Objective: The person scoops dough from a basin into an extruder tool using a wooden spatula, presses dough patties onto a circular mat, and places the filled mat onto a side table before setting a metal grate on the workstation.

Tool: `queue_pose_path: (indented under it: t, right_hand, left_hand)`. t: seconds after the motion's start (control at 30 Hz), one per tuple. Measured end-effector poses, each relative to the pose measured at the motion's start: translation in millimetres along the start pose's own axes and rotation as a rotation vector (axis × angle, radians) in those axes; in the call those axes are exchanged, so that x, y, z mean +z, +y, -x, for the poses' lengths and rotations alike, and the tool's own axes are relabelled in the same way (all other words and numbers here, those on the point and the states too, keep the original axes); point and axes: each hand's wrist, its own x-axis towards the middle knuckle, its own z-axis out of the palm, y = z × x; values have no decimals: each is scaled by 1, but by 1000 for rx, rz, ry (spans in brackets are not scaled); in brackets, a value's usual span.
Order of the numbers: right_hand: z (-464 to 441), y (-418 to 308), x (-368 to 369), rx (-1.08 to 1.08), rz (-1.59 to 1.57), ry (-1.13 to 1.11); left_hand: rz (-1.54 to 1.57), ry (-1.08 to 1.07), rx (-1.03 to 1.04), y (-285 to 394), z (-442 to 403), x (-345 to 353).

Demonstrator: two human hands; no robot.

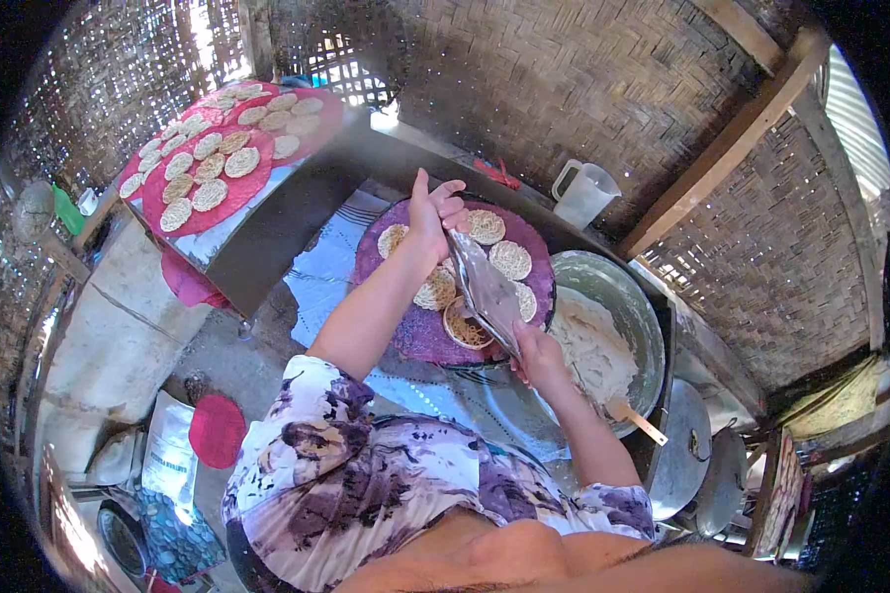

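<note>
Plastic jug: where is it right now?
Head view, upper right of centre: the jug sits by the woven wall, just beyond the large basin of pale mixture.

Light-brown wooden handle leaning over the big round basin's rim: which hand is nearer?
Right. The right hand grips a flat grey sheet's near end, forward and left of the wooden handle; the left hand is farther off, at the sheet's far end.

Pale cloth-covered surface (318, 287) beneath a purple-lined tray (415, 336).
</note>
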Motion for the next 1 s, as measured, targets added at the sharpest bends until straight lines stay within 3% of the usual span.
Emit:
queue_pose_path:
  t: [0.07, 0.13, 0.27, 0.3, 0.4, 0.47, 0.57, 0.67, 0.77, 0.87, 0.9, 1.0]
  right_hand:
    - [-2, 5, 0, -32, 76, 59]
    - [1, 0, -1, -34, 128, 112]
    - [4, 1, -8, 35, -82, 12]
    - [10, -5, -8, 31, -147, 6]
    - [20, -13, -15, 37, -219, -28]
    - [21, -13, -16, 26, -221, -31]
    - [21, -8, -12, -19, -208, 9]
    - [16, 6, -6, -52, -208, 65]
    - [17, 13, -6, -84, -265, 130]
    - [30, 7, -17, -49, -327, 173]
    - [35, 5, -23, -30, -346, 183]
    - [52, -2, -34, 5, -412, 211]
  left_hand:
    - [1, 34, 22, -3, 1, 9]
    - [16, -68, -8, -3, -3, 2]
    - [16, -86, -63, -3, 13, 23]
    - [-17, -179, -110, -4, 16, 18]
    - [-619, 62, -315, -28, 20, -18]
    - [-1128, -67, -212, -46, 48, -23]
    - [-1618, -41, -391, -41, 56, -22]
    - [-1447, -116, -263, -45, 52, -46]
    - [-1412, 16, -212, -49, 69, -25]
    - [-1873, -234, -86, -51, 59, -40]
    - [-1707, -273, -111, -49, 78, -10]
    - [-1995, -424, 377, -50, 87, 4]
